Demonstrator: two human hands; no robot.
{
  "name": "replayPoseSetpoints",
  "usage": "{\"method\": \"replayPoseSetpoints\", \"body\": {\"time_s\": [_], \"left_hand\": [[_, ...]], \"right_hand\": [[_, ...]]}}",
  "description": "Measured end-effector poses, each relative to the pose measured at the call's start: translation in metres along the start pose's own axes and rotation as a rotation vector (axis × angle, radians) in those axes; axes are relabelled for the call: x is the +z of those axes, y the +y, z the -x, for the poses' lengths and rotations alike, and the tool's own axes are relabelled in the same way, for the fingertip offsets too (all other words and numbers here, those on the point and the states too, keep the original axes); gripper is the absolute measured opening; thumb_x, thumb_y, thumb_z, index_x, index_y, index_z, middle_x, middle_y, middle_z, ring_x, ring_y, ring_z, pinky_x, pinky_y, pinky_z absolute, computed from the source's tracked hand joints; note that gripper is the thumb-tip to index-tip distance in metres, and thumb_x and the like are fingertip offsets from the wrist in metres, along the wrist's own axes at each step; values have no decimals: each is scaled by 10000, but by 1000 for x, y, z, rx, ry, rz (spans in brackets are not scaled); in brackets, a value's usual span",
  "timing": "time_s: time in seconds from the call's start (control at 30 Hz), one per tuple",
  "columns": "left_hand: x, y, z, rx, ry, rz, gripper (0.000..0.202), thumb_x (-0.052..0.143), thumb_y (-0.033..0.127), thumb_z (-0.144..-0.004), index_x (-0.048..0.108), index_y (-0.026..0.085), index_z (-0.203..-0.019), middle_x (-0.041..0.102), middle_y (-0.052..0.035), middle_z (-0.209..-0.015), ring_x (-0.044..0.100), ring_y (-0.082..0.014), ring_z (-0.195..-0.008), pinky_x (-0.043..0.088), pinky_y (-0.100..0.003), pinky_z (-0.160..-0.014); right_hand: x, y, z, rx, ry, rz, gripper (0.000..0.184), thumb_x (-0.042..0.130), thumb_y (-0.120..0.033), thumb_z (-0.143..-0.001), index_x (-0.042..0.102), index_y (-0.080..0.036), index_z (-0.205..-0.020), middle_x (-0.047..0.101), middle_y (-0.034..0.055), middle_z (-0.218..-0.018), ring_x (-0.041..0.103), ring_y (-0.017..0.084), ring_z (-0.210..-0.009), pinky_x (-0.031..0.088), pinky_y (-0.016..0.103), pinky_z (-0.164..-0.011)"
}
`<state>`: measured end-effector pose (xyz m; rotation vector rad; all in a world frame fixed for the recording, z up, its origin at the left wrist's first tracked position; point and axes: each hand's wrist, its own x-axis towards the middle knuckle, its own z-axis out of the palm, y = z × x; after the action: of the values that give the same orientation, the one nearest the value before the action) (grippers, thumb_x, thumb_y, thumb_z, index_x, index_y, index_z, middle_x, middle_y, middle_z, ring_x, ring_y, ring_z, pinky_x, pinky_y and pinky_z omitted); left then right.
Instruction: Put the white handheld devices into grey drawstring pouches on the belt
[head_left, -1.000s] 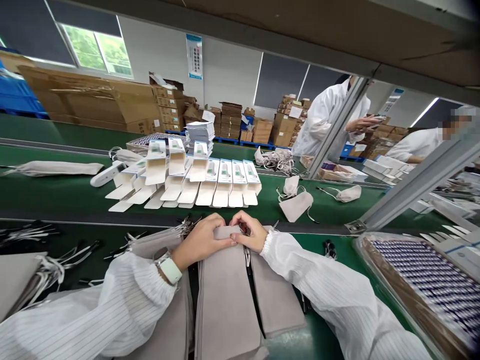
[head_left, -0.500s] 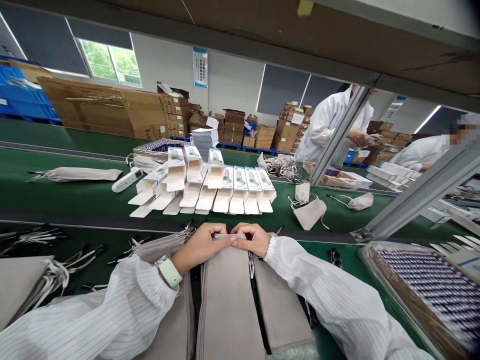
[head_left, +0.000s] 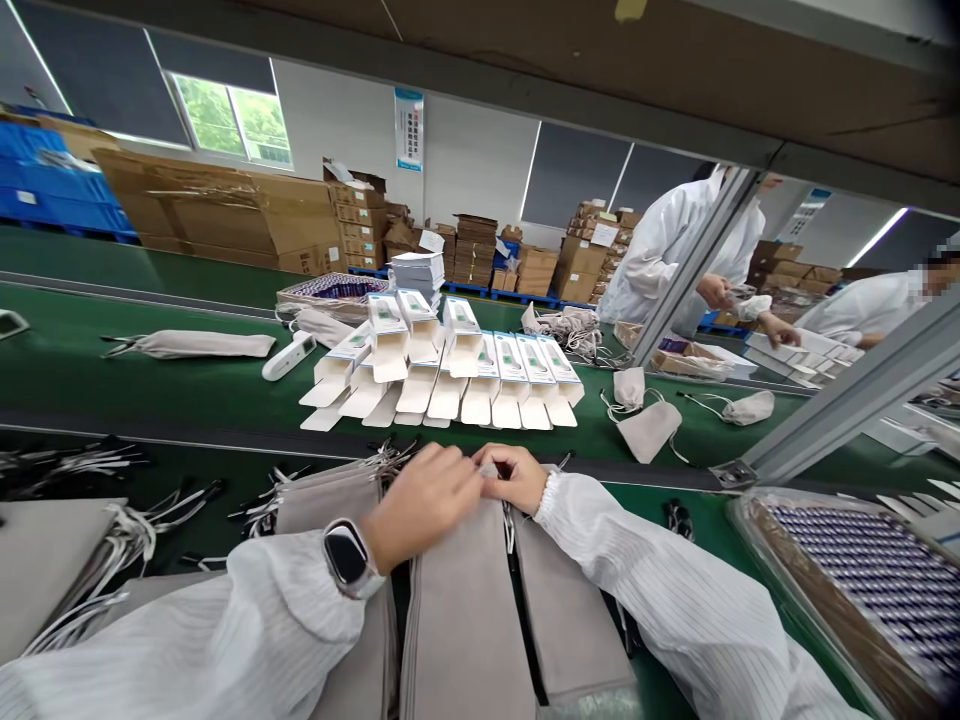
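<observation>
Grey drawstring pouches lie in a thick stack (head_left: 465, 620) in front of me, mouths pointing away. My right hand (head_left: 521, 478) pinches the top edge of the uppermost pouch between thumb and fingers. Against it, my left hand (head_left: 427, 500) is turned back-up at the same mouth, a little blurred. Its fingers are bent and held together; their tips are hidden, so what they grip cannot be seen. More flat pouches form a stack (head_left: 570, 610) to the right and another stack (head_left: 330, 500) under and behind my left forearm, with cords and black toggles at their ends.
Open white boxes (head_left: 442, 370) stand piled on the green conveyor beyond. Beside them lie a white handheld device (head_left: 289, 356) and a filled pouch (head_left: 210, 344). A tray of purple-striped items (head_left: 862, 570) sits right, by a metal post (head_left: 862, 385). A co-worker (head_left: 675, 250) stands across the line.
My left hand has rolled over so its back and the watch face show, and its thumb is no longer visible. My right hand keeps its pinch. The view has shifted slightly left.
</observation>
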<state>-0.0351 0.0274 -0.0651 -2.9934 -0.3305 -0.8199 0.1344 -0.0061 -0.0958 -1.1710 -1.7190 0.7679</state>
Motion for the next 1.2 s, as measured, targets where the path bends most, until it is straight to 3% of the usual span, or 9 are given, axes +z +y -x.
{"method": "replayPoseSetpoints", "body": {"time_s": [0.07, 0.17, 0.43, 0.83, 0.93, 1.1, 1.2], "left_hand": [[-3, 8, 3, 247, 3, -161, 250, 301, 91, -846, 502, 164, -716, 531, -34, -723, 467, -148, -705, 336, -299, -652], [-4, 15, 5, 399, 34, -320, 228, 334, 51, -832, 515, 159, -747, 560, -33, -787, 486, -146, -729, 347, -303, -680], [2, 12, 3, 435, 167, -383, 147, 451, 75, -800, 510, 139, -682, 563, -13, -718, 504, -129, -679, 374, -283, -623], [3, 13, 3, 395, 127, -342, 146, 430, 70, -796, 503, 136, -688, 522, -10, -687, 457, -132, -681, 338, -278, -627], [4, 11, -1, 162, 115, -128, 172, 425, 114, -794, 453, 144, -627, 483, 1, -655, 411, -131, -674, 313, -267, -612], [6, -8, -6, -511, 11, 607, 345, 448, 276, -769, 257, 155, -509, 296, 39, -519, 327, -109, -595, 259, -215, -532], [8, -20, -6, -637, -62, 861, 375, 416, 358, -772, 225, 162, -515, 220, 50, -517, 248, -84, -507, 202, -207, -466]], "right_hand": [[-1, 0, 0, -22, 1, -2, 174, 602, -232, -618, 455, -152, -567, 557, 42, -760, 505, 127, -677, 395, 262, -636], [-1, 0, 1, -37, 3, -3, 145, 593, -201, -606, 459, -153, -578, 562, 52, -763, 514, 133, -677, 404, 276, -651], [-1, 2, 1, -41, 16, 7, 157, 597, -217, -601, 455, -157, -573, 563, 60, -758, 513, 138, -659, 410, 283, -643], [-1, 4, 0, -60, 10, 19, 156, 600, -211, -610, 457, -156, -579, 561, 55, -755, 511, 134, -663, 403, 273, -640], [-1, 5, -1, -38, 0, 18, 167, 607, -209, -604, 453, -154, -572, 555, 42, -742, 498, 126, -652, 398, 262, -626], [1, 2, 0, 22, 4, 30, 196, 616, -291, -628, 481, -153, -596, 519, 3, -687, 453, 98, -607, 375, 227, -564], [2, 0, 1, 57, 2, 29, 208, 618, -333, -634, 510, -155, -633, 498, -13, -661, 437, 89, -589, 363, 214, -540]]}}
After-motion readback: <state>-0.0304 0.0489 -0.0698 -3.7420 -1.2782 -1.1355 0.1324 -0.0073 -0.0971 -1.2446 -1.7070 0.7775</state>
